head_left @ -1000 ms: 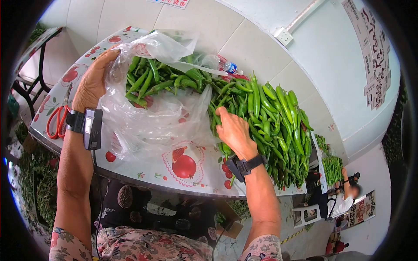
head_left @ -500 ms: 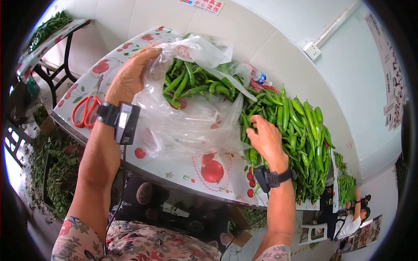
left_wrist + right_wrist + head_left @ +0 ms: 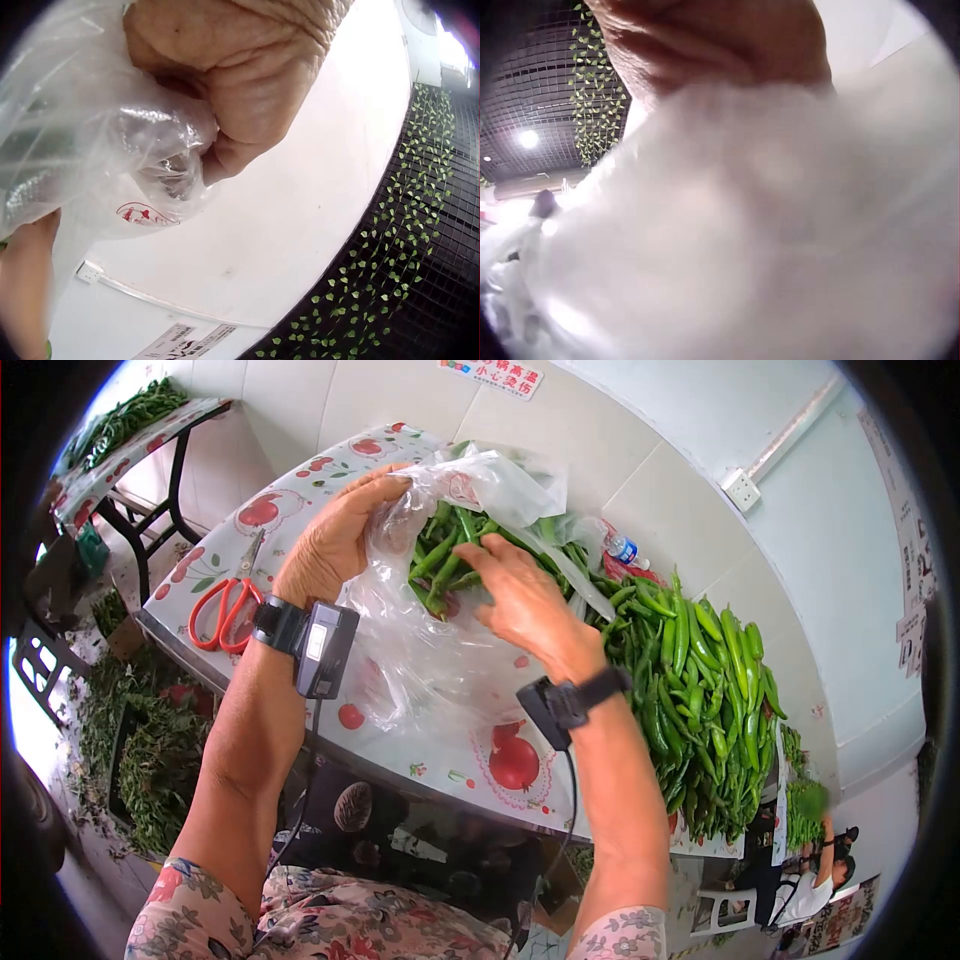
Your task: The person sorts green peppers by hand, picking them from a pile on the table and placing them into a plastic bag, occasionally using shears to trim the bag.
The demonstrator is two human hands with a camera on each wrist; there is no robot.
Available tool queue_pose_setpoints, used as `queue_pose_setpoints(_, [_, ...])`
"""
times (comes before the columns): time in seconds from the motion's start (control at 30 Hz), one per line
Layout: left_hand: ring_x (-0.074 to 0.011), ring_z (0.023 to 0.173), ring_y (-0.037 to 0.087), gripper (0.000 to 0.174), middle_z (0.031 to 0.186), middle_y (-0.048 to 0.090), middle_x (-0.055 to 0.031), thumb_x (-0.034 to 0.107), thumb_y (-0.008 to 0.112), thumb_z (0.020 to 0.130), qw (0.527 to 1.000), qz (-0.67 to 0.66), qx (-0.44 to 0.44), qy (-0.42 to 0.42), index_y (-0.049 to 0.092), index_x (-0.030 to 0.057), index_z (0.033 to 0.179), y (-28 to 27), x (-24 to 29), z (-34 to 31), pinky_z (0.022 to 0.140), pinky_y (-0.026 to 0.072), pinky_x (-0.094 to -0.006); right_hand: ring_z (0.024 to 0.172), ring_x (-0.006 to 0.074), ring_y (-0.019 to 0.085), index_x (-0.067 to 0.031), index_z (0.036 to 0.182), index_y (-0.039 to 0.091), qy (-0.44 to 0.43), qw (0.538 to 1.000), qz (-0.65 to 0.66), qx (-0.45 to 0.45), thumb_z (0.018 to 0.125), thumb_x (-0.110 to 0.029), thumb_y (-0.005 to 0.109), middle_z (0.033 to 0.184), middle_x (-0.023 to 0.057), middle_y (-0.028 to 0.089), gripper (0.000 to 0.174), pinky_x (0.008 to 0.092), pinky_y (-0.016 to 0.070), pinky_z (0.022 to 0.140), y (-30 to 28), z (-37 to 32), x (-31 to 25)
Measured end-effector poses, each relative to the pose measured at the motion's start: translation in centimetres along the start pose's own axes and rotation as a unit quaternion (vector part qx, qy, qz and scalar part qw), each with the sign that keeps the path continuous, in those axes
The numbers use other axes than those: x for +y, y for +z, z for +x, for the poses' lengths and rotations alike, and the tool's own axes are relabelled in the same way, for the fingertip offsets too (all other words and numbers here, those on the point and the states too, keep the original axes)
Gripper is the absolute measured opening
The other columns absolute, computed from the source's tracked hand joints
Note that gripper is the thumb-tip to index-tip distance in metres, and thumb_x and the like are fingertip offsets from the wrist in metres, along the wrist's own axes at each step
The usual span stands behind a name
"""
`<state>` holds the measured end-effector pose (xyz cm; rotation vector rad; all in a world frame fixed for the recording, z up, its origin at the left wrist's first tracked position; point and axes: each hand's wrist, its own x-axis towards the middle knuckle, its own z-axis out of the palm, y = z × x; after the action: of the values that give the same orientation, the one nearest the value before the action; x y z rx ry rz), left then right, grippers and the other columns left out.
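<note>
My left hand [image 3: 335, 545] grips the rim of a clear plastic bag [image 3: 410, 670] on the table; in the left wrist view, bunched plastic [image 3: 165, 135] sits in its curled fingers. Green chili peppers [image 3: 440, 565] lie inside the bag's mouth. Over that mouth reaches my right hand [image 3: 530, 600], its fingertips among the peppers; I cannot tell whether it holds one, as its palm side is hidden. White plastic fills most of the right wrist view, blurred below the hand [image 3: 727, 45]. A large heap of green chili peppers [image 3: 700, 700] spreads to the right of the bag.
Red-handled scissors [image 3: 225, 615] lie left of my left wrist. A plastic bottle [image 3: 622, 548] with a blue label lies behind the bag by the wall. The patterned tablecloth [image 3: 460, 760] shows along the front edge. A second table [image 3: 140, 455] with greens stands far left.
My right hand has moved from the left edge of the pepper heap over to the bag's mouth. The left hand keeps its grip on the bag. The head view has swung left.
</note>
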<state>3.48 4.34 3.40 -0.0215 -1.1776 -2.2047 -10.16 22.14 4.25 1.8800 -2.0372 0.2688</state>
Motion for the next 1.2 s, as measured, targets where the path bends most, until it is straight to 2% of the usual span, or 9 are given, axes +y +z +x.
queue_pose_setpoints(0.1, [-0.0138, 0.092, 0.06, 0.032, 0.105, 0.063, -0.0068, 0.015, 0.056, 0.088, 1.0, -0.002, 0.0, 0.002, 0.056, 0.0017, 0.117, -0.3, -0.1, 0.0, 0.076, 0.0511, -0.0266, 0.127, 0.0386, 0.035, -0.0111, 0.127, 0.048, 0.013, 0.996, -0.023, -0.08, 0.072, -0.006, 0.061, 0.141, 0.0175, 0.034, 0.056, 0.0416, 0.0361, 0.103, 2.2, 2.6, -1.1])
queue_pose_setpoints(0.37, [-0.0136, 0.093, 0.06, 0.031, 0.106, 0.062, -0.0069, 0.015, 0.054, 0.089, 0.999, -0.03, -0.04, 0.008, 0.056, 0.001, 0.116, -0.6, -0.3, 0.3, 0.078, 0.0501, -0.0262, 0.126, 0.0333, 0.033, -0.0124, 0.115, 0.051, 0.031, 0.99, -0.022, -0.134, 0.078, -0.005, 0.057, 0.129, 0.0109, 0.04, 0.038, 0.0511, 0.04, 0.09, 3.8, 3.6, -1.2])
queue_pose_setpoints(0.5, [-0.0143, 0.095, 0.059, 0.031, 0.107, 0.062, -0.0072, 0.014, 0.054, 0.089, 0.998, -0.04, -0.051, 0.002, 0.056, 0.0006, 0.116, -0.9, -0.4, 0.6, 0.082, 0.0489, -0.0261, 0.122, 0.0307, 0.04, -0.0099, 0.107, 0.054, 0.031, 0.999, -0.022, -0.022, 0.078, 0.0, 0.051, 0.116, 0.0079, 0.051, 0.031, 0.046, 0.0442, 0.085, 2.6, 1.9, -0.9])
queue_pose_setpoints(0.53, [-0.0145, 0.096, 0.059, 0.03, 0.108, 0.062, -0.0073, 0.013, 0.054, 0.089, 0.998, -0.04, -0.05, -0.003, 0.056, 0.0006, 0.116, -0.9, -0.4, 0.6, 0.083, 0.0486, -0.026, 0.111, 0.0311, 0.049, -0.0084, 0.103, 0.056, 0.035, 0.999, -0.038, -0.003, 0.078, 0.001, 0.05, 0.11, 0.0093, 0.055, 0.027, 0.0424, 0.047, 0.079, 1.5, 1.4, -0.9])
queue_pose_setpoints(0.67, [-0.015, 0.099, 0.059, 0.031, 0.109, 0.061, -0.0075, 0.013, 0.055, 0.088, 0.998, 0.026, -0.033, 0.039, 0.056, 0.0008, 0.117, -2.0, -1.4, 1.1, 0.086, 0.048, -0.0263, 0.081, 0.0351, 0.059, -0.0046, 0.102, 0.054, 0.041, 0.988, 0.099, 0.113, 0.076, 0.003, 0.054, 0.1, 0.016, 0.058, 0.027, 0.0417, 0.0477, 0.073, -0.3, -0.6, 0.1])
queue_pose_setpoints(0.9, [-0.0159, 0.099, 0.059, 0.032, 0.109, 0.062, -0.0077, 0.014, 0.057, 0.087, 0.997, -0.059, -0.05, -0.012, 0.056, 0.0013, 0.117, -0.7, -0.6, 0.4, 0.086, 0.0495, -0.028, 0.077, 0.0295, 0.06, -0.006, 0.104, 0.055, 0.129, 0.943, 0.271, 0.146, 0.074, 0.003, 0.06, 0.095, 0.0154, 0.061, 0.032, 0.0344, 0.048, 0.07, -2.7, -3.5, 0.5])
queue_pose_setpoints(0.93, [-0.0159, 0.099, 0.059, 0.032, 0.109, 0.062, -0.0076, 0.014, 0.057, 0.087, 0.997, -0.057, -0.048, -0.016, 0.056, 0.0014, 0.117, -0.7, -0.5, 0.5, 0.086, 0.0496, -0.028, 0.079, 0.021, 0.06, -0.0054, 0.104, 0.055, 0.112, 0.941, 0.272, 0.165, 0.076, 0.005, 0.06, 0.097, 0.0121, 0.062, 0.031, 0.0294, 0.0479, 0.071, -3.0, -3.9, 0.7])
queue_pose_setpoints(1.07, [-0.0161, 0.098, 0.059, 0.032, 0.108, 0.062, -0.0075, 0.014, 0.057, 0.087, 0.998, -0.054, -0.041, -0.015, 0.057, 0.0018, 0.116, -0.4, -0.5, 0.2, 0.086, 0.0497, -0.0281, 0.086, 0.0091, 0.056, -0.0034, 0.105, 0.054, 0.148, 0.915, 0.315, 0.203, 0.078, 0.006, 0.058, 0.109, 0.0043, 0.06, 0.029, 0.0231, 0.0471, 0.074, -5.4, -5.7, 0.0])
queue_pose_setpoints(1.2, [-0.0165, 0.098, 0.06, 0.032, 0.108, 0.062, -0.0087, 0.014, 0.056, 0.087, 0.998, -0.047, -0.05, 0.003, 0.057, 0.001, 0.116, -1.3, -0.8, 0.6, 0.085, 0.0502, -0.0283, 0.093, 0.0099, 0.056, -0.0047, 0.107, 0.055, 0.192, 0.895, 0.337, 0.22, 0.079, 0.008, 0.056, 0.114, 0.0032, 0.058, 0.03, 0.0229, 0.0471, 0.077, -8.0, -8.5, 0.1])
